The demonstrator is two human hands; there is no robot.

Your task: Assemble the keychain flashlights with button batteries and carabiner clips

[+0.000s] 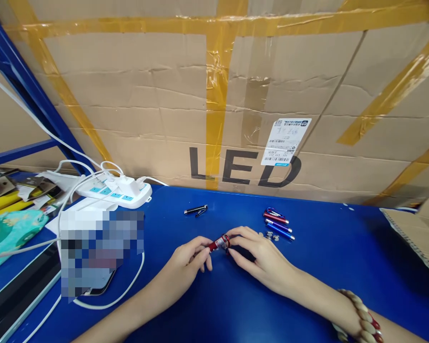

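A person's two bare hands meet over a blue table [214, 305], seen from above. Between them, above the middle of the table, is a small red metal tube [219, 243] with a pale label, tilted up toward the right. The left hand [190, 257] grasps its lower end between thumb and fingers; the fingers of the right hand [259, 247] are closed about its upper end. A beaded bracelet [366, 317] circles the right wrist.

Beyond the hands, a black tube with a clip [196, 210] lies by itself. To the right, near the right hand, a second red tube [277, 218] and two blue tubes [280, 231] lie side by side, with small silvery pieces [270, 236] just beside them.

At left are a white power strip [117, 194] with plugs and cables, a teal packet [16, 228] and a partly pixelated phone [102, 287]. A large taped cardboard box [157, 105] printed "LED" stands behind everything, bearing a white shipping label [286, 142].
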